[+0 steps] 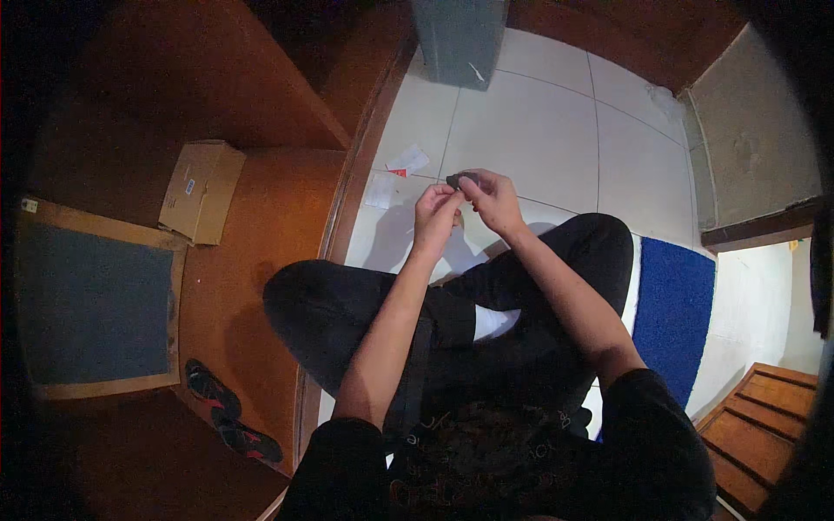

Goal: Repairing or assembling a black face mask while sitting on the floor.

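Note:
Both my hands meet over the tiled floor, in front of my crossed legs. My right hand (493,201) is closed round a small black object (453,181), its thumb pressed on top. The object's kind is too small to make out. My left hand (434,215) has its fingers pinched together at the lower edge of the same object, touching my right fingers. Whatever lies between the left fingertips is hidden. Just beyond my left hand, a white slip with a red patch (408,161) and a pale paper piece (380,189) lie on the tiles.
On my left, a wooden cabinet (287,208) holds a cardboard box (201,191) and a pair of dark shoes with red marks (213,391). A grey panel (460,39) stands ahead. To the right lie a blue mat (676,304) and a brown wooden slatted piece (760,417).

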Tool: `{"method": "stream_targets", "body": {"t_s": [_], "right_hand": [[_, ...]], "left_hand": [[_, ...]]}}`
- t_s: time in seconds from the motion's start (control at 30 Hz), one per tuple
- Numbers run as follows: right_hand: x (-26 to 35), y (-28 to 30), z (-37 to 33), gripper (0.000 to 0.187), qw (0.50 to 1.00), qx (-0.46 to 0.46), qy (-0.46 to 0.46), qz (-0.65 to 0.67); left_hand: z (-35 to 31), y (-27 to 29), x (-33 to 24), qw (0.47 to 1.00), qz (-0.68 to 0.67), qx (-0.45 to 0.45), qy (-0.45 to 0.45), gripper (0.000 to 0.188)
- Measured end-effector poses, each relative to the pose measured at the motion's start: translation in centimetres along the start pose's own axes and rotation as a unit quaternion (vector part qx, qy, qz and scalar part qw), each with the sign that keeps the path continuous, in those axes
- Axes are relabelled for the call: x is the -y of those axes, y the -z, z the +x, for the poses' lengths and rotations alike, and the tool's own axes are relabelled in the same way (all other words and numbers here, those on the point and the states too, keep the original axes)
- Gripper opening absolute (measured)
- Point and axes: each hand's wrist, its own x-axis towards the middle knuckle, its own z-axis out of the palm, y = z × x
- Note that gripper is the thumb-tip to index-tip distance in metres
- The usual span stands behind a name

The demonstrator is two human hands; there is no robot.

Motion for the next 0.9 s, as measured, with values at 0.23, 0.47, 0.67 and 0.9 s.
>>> {"method": "stream_targets", "body": {"t_s": [0.23, 0.47, 0.67, 0.9], "right_hand": [[-0.8, 0.2, 0.1, 0.031, 0.997, 0.043, 0.023, -0.066], [-0.2, -0.1, -0.3, 0.036, 0.986, 0.101, 0.046, -0.121], [-0.6, 0.5, 0.1, 0.037, 0.979, 0.087, 0.111, -0.145], [0.5, 0.8, 0.1, 0.019, 0.987, 0.121, -0.102, 0.001]], "left_hand": [[0.2, 0.1, 0.5, 0.997, -0.029, -0.064, 0.018, 0.021], [0.5, 0.9, 1.1, 0.991, -0.076, -0.110, 0.026, 0.022], [0.8, 1.2, 0.7, 0.991, -0.074, -0.094, 0.065, 0.021], [0.4, 0.8, 0.3, 0.990, -0.083, -0.098, 0.052, 0.027]]}}
